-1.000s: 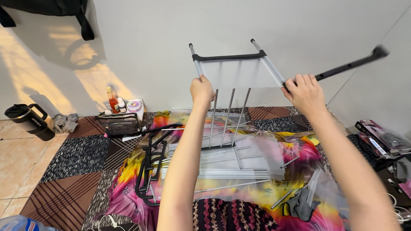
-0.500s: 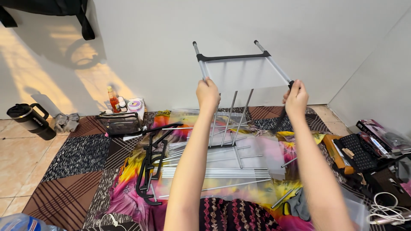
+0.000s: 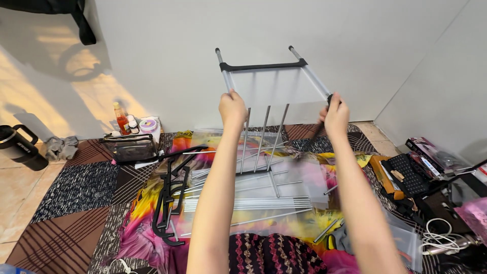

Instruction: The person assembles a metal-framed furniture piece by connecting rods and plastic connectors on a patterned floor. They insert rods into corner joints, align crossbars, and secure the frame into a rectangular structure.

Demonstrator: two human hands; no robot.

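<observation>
1. Above the bright floral cloth (image 3: pixel 142 223), I held a metal rack frame (image 3: pixel 269 86) up in front of the white wall (image 3: pixel 167 50).
2. My left hand (image 3: pixel 233 107) was wrapped tight around its left silver tube.
3. My right hand (image 3: pixel 335 114) was closed around the right tube, at a small black fitting.
4. A black crossbar (image 3: pixel 264 65) joined both tubes near their far ends, and thin rods hung from the frame.
5. Loose silver rods (image 3: pixel 246 204) and black plastic brackets (image 3: pixel 170 198) lay on the cloth below.
</observation>
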